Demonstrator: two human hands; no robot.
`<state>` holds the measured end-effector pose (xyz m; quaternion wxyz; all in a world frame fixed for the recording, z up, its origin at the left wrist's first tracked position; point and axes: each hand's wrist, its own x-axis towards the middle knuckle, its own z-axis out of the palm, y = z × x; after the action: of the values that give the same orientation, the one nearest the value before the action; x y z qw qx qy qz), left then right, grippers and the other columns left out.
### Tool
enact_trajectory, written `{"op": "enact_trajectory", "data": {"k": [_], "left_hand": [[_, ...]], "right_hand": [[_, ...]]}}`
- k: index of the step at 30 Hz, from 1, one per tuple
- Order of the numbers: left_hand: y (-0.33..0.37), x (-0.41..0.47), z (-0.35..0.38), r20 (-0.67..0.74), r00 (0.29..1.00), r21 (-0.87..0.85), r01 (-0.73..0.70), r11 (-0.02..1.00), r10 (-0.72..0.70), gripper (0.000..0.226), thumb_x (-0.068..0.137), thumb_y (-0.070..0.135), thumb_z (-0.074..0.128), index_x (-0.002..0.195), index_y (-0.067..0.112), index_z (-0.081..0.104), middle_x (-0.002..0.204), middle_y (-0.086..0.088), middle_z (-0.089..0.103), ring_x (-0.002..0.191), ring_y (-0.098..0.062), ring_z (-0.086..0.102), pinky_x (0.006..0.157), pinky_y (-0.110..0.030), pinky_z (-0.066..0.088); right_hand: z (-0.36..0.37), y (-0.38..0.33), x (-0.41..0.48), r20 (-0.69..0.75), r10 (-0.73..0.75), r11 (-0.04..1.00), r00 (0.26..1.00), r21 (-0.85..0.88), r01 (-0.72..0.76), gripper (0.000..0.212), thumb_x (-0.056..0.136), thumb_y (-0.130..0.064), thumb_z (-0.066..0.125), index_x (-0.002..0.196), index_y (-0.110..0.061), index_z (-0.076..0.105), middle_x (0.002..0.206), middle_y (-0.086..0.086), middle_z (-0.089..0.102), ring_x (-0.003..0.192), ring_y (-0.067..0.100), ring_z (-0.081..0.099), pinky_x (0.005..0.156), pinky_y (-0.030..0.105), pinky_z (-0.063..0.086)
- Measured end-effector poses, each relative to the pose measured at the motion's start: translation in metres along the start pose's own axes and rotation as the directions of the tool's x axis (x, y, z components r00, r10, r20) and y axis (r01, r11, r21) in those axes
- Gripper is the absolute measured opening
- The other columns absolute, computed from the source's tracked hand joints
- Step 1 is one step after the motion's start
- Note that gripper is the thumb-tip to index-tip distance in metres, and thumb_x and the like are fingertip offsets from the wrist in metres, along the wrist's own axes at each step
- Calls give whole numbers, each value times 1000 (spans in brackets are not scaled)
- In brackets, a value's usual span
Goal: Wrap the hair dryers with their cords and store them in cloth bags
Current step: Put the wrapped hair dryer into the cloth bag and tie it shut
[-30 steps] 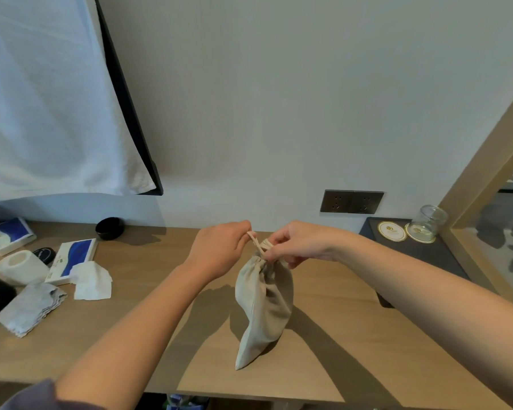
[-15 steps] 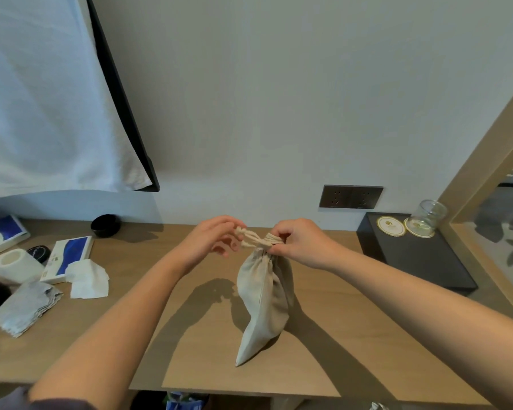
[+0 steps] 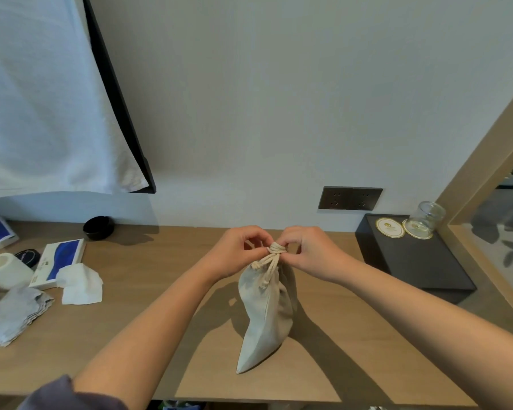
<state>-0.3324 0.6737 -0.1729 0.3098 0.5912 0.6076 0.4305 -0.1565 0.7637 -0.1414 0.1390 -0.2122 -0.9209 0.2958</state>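
Drawstring (image 3: 274, 250), pulled out sideways a second ago, now sits wound round the neck of the cloth bag (image 3: 267, 315), which stands at frame centre on the desk (image 3: 137, 335). Left hand (image 3: 237, 253) and right hand (image 3: 311, 250) pinch it with curled fingers. Closing looks nearly done, with the dryer presumably inside, unseen.

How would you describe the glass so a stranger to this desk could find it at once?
Go to the right end of the wooden desk, where a black tray sits below the wall socket. At the tray's back edge lies a bare round coaster. The glass stands on a second coaster right of it, and is the only clear thing there.
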Motion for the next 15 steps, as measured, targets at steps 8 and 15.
{"op": "enact_trajectory", "data": {"k": [8,15], "left_hand": [[-1,-3,5,-47,999,-40,-13,999,11,11,85,7,66,88,18,67,86,-8,67,74,-16,58,67,-27,48],[-2,-4,6,-5,1000,-78,28,997,-28,19,85,5,66,90,23,69,84,2,69,75,-15,60,72,-30,49]], "right_hand": [[23,2,-7,-242,64,992,968,120,-36,13,80,-4,71,89,-13,76,84,-9,65,87,3,58,68,6,43],[13,4,-7,-159,80,991,984,121,-61,8,83,-13,73,89,-15,77,84,-12,67,86,2,59,68,8,44]]}}
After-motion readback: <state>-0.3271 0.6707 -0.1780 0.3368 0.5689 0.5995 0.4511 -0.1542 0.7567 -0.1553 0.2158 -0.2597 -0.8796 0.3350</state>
